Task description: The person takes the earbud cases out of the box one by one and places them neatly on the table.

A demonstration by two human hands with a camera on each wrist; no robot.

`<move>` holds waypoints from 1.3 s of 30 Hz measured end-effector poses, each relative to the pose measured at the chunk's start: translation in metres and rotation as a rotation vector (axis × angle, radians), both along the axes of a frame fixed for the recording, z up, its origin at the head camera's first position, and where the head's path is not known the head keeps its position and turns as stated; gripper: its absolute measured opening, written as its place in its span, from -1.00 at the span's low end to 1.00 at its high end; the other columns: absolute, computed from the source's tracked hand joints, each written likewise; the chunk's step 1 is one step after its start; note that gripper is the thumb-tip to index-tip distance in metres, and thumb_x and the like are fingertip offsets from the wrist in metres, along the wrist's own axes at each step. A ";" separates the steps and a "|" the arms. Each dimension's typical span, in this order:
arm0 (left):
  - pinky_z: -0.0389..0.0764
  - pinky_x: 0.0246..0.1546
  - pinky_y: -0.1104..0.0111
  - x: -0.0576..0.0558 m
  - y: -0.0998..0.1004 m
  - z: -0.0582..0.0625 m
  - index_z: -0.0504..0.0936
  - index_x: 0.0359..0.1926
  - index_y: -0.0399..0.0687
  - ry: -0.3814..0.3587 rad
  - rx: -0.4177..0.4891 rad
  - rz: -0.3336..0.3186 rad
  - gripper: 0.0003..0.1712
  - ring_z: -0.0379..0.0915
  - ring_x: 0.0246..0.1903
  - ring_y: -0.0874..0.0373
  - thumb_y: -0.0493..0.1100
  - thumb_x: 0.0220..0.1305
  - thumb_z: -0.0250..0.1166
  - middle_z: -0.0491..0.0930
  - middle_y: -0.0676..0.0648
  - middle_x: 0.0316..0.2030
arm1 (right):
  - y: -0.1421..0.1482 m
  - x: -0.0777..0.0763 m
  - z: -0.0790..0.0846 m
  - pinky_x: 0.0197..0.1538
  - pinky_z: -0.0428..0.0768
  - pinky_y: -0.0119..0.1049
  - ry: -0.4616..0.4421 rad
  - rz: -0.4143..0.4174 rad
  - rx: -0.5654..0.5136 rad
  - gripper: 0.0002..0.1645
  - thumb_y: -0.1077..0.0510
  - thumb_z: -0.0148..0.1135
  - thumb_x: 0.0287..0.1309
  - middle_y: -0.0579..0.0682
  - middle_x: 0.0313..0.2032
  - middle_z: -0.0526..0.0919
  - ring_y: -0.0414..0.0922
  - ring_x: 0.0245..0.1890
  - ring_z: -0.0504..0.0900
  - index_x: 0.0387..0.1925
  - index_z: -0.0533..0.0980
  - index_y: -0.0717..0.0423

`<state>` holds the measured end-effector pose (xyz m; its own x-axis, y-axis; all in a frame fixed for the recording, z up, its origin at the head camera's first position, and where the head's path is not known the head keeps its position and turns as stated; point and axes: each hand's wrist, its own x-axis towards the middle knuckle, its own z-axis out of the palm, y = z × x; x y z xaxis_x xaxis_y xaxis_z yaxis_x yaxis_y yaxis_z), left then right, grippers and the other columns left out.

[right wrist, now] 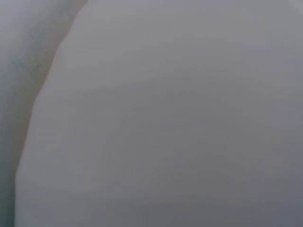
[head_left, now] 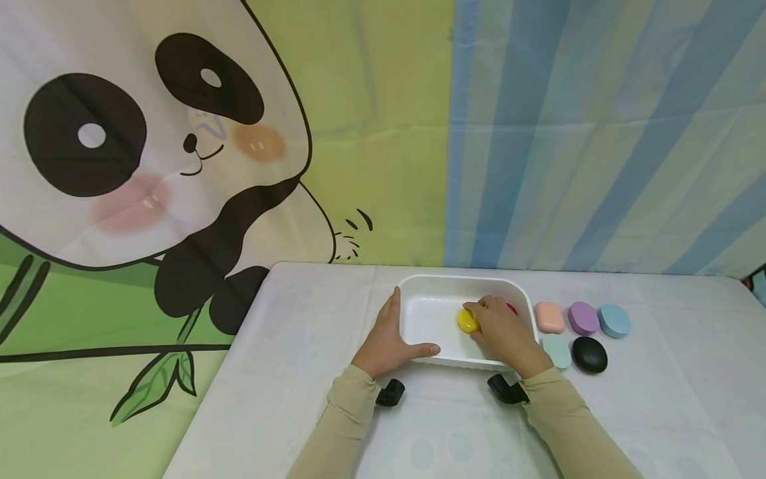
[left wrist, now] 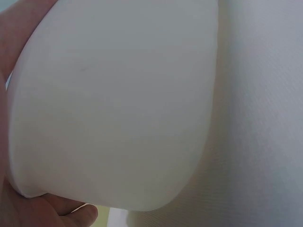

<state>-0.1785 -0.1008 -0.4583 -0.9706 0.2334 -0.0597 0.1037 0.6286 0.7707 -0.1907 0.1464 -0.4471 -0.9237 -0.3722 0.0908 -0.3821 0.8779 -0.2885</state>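
A white plastic tub (head_left: 433,313) with rounded corners stands on the table. My left hand (head_left: 389,342) holds its left end, thumb over the front rim and fingers along the side; in the left wrist view the fingers (left wrist: 78,215) bend past the tub's corner. Inside the tub, my right hand (head_left: 503,332) pinches a glossy yellow rounded piece (head_left: 468,320) between thumb and fingers. Behind that hand, a red piece (head_left: 512,309) is mostly hidden. In the right wrist view, the tub's pale outer wall (right wrist: 161,142) fills most of the picture.
Right of the tub lie a peach rounded-square piece (head_left: 550,317), a purple disc (head_left: 583,318), a light blue disc (head_left: 614,320), a mint piece (head_left: 556,350) and a black rounded piece (head_left: 589,354). A white cloth (head_left: 311,319) covers the table. Behind hangs a panda-printed curtain (head_left: 383,133).
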 end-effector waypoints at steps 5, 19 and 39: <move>0.19 0.41 0.00 0.001 0.000 0.002 -0.31 0.62 0.02 -0.001 0.001 0.003 0.61 -0.07 0.51 -0.07 0.41 -0.17 0.57 -0.17 -0.13 0.59 | -0.001 0.001 0.003 0.11 0.53 0.05 -0.011 0.003 -0.015 -0.40 0.20 0.53 0.07 0.24 -0.06 0.54 0.15 -0.05 0.47 0.14 0.55 0.31; 0.19 0.40 0.00 0.002 0.001 0.000 -0.32 0.62 0.05 -0.019 0.024 0.001 0.62 -0.03 0.49 -0.05 0.41 -0.19 0.58 -0.16 -0.11 0.59 | 0.002 0.005 0.006 0.09 0.52 0.11 0.042 0.021 -0.132 -0.39 0.28 0.54 0.01 0.27 -0.08 0.55 0.19 -0.06 0.51 0.12 0.54 0.33; 0.20 0.40 0.01 0.001 0.000 -0.001 -0.30 0.62 0.03 0.002 0.009 0.007 0.63 -0.03 0.50 -0.05 0.43 -0.20 0.57 -0.16 -0.11 0.59 | 0.019 0.027 0.028 0.04 0.56 0.07 0.085 0.040 -0.213 -0.39 0.33 0.50 0.05 0.28 -0.05 0.51 0.17 -0.07 0.50 0.17 0.52 0.34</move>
<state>-0.1779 -0.1011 -0.4593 -0.9723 0.2269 -0.0561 0.1005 0.6224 0.7762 -0.1635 0.1654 -0.4191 -0.8943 -0.3724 0.2482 -0.4462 0.7845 -0.4306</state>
